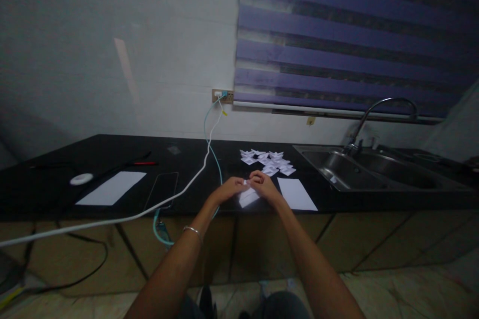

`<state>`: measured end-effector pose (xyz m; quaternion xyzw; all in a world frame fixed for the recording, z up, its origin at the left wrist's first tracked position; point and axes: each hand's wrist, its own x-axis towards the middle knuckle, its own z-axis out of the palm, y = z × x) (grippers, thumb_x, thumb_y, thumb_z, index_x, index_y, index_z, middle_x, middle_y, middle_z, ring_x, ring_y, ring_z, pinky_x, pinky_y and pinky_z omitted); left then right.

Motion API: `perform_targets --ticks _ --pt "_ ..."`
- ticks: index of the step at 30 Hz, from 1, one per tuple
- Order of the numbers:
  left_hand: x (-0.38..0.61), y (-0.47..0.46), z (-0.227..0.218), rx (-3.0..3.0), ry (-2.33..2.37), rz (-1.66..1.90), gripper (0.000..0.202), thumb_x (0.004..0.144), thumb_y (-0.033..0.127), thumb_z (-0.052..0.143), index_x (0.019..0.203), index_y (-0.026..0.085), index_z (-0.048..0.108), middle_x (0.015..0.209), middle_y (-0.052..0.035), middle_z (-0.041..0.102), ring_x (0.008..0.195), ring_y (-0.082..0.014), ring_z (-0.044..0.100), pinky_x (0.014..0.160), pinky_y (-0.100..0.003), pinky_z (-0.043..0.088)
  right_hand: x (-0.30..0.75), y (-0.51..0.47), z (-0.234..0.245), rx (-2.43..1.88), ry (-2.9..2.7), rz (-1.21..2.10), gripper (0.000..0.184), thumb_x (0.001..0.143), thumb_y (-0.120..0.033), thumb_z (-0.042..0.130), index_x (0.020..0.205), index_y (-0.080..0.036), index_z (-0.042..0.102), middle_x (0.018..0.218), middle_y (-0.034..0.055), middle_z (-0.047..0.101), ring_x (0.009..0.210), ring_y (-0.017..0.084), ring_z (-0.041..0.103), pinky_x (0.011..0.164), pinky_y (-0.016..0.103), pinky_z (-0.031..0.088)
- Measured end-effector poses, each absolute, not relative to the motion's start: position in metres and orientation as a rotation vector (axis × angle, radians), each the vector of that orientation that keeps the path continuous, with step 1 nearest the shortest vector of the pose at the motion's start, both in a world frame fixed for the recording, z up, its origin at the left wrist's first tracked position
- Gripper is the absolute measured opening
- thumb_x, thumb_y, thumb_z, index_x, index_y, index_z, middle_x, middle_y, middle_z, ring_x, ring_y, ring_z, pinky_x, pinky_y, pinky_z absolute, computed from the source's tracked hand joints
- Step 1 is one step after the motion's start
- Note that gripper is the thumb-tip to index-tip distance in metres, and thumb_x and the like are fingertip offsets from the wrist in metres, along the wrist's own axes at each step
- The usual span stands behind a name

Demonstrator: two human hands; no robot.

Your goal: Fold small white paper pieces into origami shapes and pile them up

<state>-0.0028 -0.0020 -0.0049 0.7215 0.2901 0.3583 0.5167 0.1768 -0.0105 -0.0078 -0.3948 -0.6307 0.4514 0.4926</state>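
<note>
Both my hands meet over a small white piece of paper (248, 196) lying on the black countertop (93, 159) near its front edge. My left hand (229, 190) pinches the paper's left side with fingers curled. My right hand (263, 185) pinches its upper right part, fingers bent together. A silver bracelet circles my left wrist. Just behind my hands lies a pile of several small folded white paper pieces (268, 160). A flat white sheet (297, 193) lies right of my right hand.
A steel sink (374, 169) with a curved tap (377, 114) sits at the right. A phone (162, 190), another white sheet (112, 187), a white round object (81, 179) and a red pen (145, 163) lie at the left. White and teal cables (209, 149) run down from a wall socket (222, 95).
</note>
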Motion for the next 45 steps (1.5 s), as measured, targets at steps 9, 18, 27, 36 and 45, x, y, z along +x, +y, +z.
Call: perform_targets --ticks 9,18,27,36,45 --pt "-0.003 -0.002 -0.007 1.751 0.765 0.974 0.036 0.072 0.047 0.062 0.077 0.011 0.058 0.066 0.0004 0.054 0.057 -0.0095 0.047 0.051 -0.019 0.034 0.179 -0.014 -0.007 -0.910 -1.543 1.084 0.030 0.066 -0.039 0.069 0.087 -0.019 0.060 0.070 -0.0010 0.061 0.059 0.012 0.053 0.053 0.022 0.039" --pt "-0.004 -0.005 -0.002 1.701 0.712 0.995 0.034 0.074 0.045 0.060 0.074 0.011 0.059 0.063 -0.0001 0.056 0.056 -0.0106 0.050 0.053 -0.021 0.036 0.183 -0.006 -0.015 -0.925 -1.545 0.963 0.026 0.066 -0.035 0.069 0.086 -0.018 0.067 0.081 0.0029 0.067 0.072 0.017 0.060 0.066 0.027 0.045" --pt "-0.004 -0.006 -0.001 1.820 0.734 0.983 0.036 0.077 0.045 0.056 0.069 0.010 0.060 0.057 0.0000 0.055 0.053 -0.0110 0.050 0.053 -0.021 0.036 0.181 -0.003 -0.015 -0.958 -1.465 0.790 0.042 0.068 -0.032 0.069 0.108 -0.020 0.064 0.100 0.0073 0.067 0.088 0.022 0.061 0.079 0.036 0.048" --pt "-0.002 -0.005 0.000 1.832 0.988 1.098 0.033 0.079 0.042 0.051 0.071 0.011 0.059 0.054 0.0006 0.055 0.049 -0.0110 0.050 0.048 -0.020 0.036 0.181 -0.004 -0.013 -0.932 -1.439 0.791 0.041 0.074 -0.034 0.065 0.112 -0.021 0.063 0.114 0.0075 0.065 0.107 0.026 0.058 0.094 0.043 0.044" --pt "-0.003 0.002 -0.009 1.823 0.949 1.101 0.035 0.080 0.042 0.051 0.083 0.009 0.062 0.063 -0.0019 0.059 0.055 -0.0125 0.054 0.051 -0.021 0.038 0.182 0.002 -0.020 -0.949 -1.487 0.776 0.035 0.075 -0.033 0.063 0.108 -0.020 0.065 0.112 0.0084 0.065 0.106 0.026 0.059 0.089 0.044 0.047"
